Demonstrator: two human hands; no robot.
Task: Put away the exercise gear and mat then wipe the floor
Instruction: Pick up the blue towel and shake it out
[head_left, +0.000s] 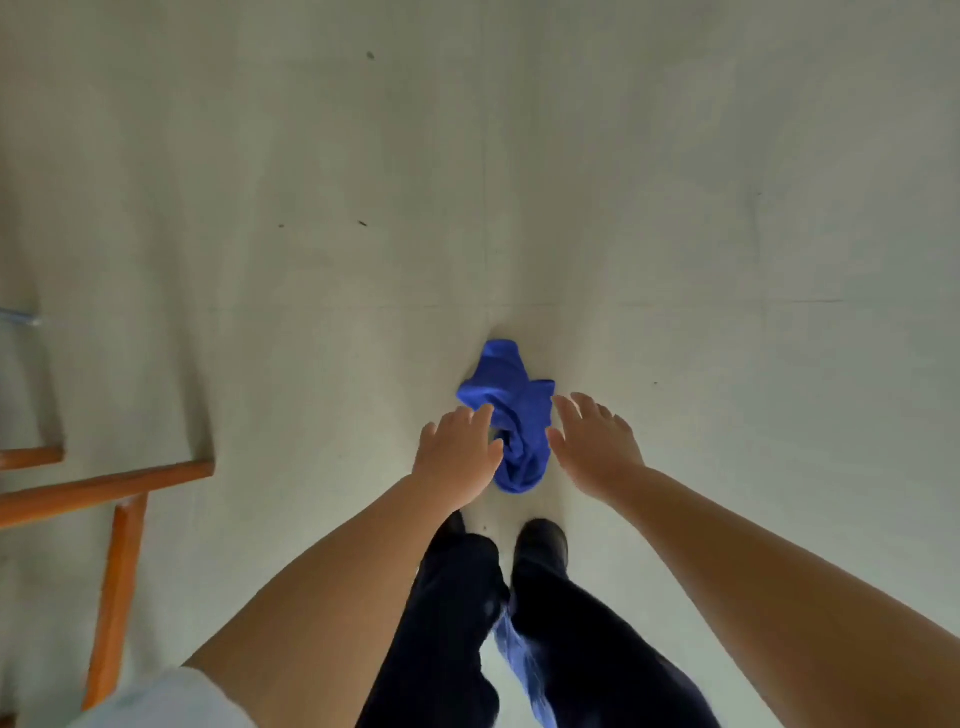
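Note:
A crumpled blue cloth (511, 410) lies on the pale floor (363, 260) just ahead of my feet. My left hand (457, 452) hangs over the cloth's left side with relaxed fingers, and it covers part of the cloth's edge. My right hand (592, 441) is stretched out beside the cloth's right edge, fingers straight and spread. Neither hand grips the cloth. Whether the fingertips touch it is unclear. No mat or exercise gear is in view.
An orange wooden frame (111, 519), like chair or table legs, stands at the left edge. My dark trousers and shoes (540, 540) are directly below the cloth. A blue strip (519, 665) hangs between my legs. Small dark specks (362, 224) dot the floor farther ahead.

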